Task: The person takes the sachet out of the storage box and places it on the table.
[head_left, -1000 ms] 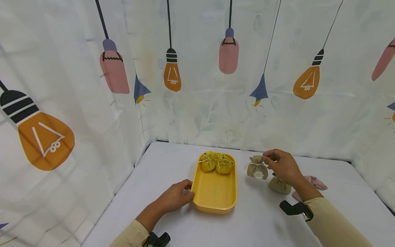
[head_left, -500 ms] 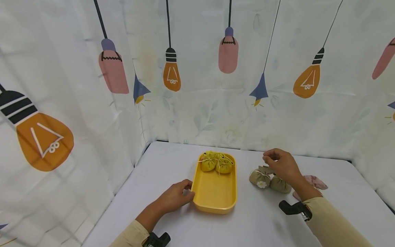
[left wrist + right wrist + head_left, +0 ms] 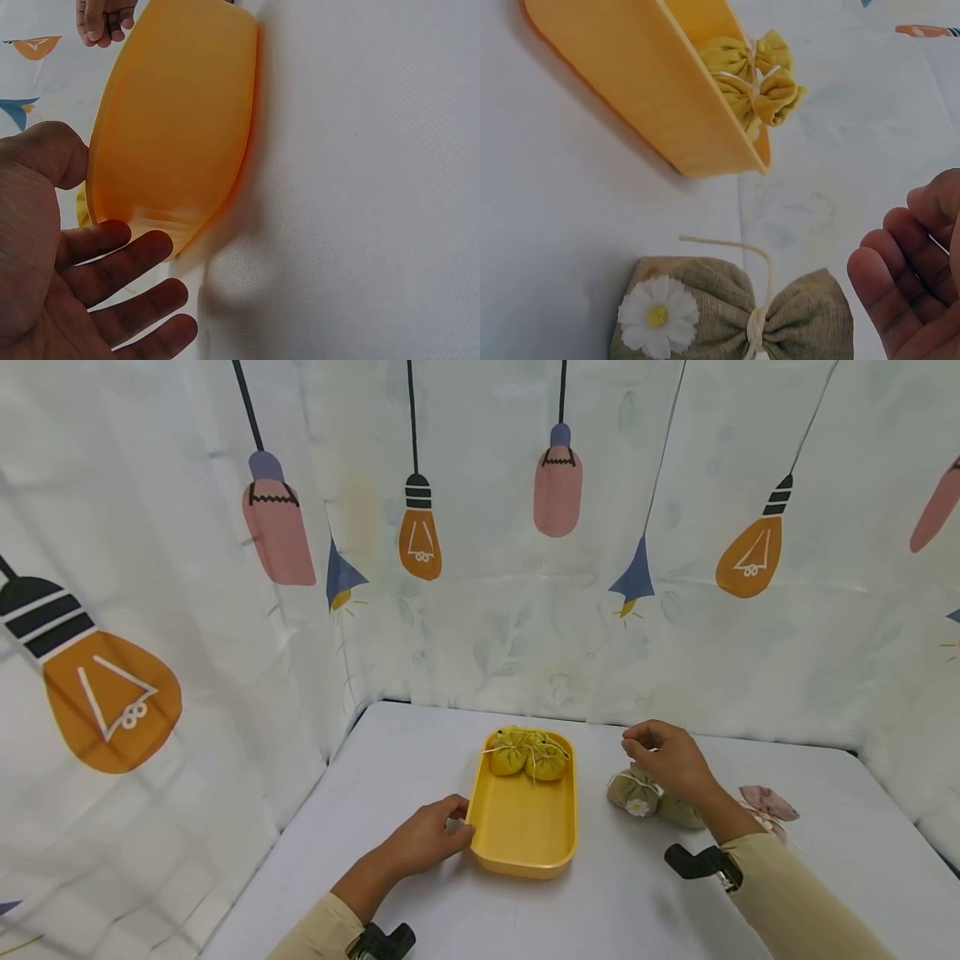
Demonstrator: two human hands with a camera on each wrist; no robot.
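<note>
Our relaxed left hand (image 3: 426, 841) touches the yellow tray (image 3: 525, 822). Right of it, our empty right hand (image 3: 670, 762) hovers near khaki pouches (image 3: 628, 792).

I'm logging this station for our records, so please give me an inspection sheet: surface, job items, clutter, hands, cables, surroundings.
Surface: white-covered table.
Tray: yellow tray on the table, with two yellow bags at its far end.
Loose bags: flower bag and plain olive bag side by side, right of the tray; pink bag farther right, by the right forearm.
Clutter: nothing seen.
Left hand: touches the tray's left side.
Right hand: above the olive bags, fingers loosely curled, holding nothing.
Cables: nothing seen; the lamp cords are only printed.
Surroundings: white curtain with printed lamps; a black device on each wrist.
</note>
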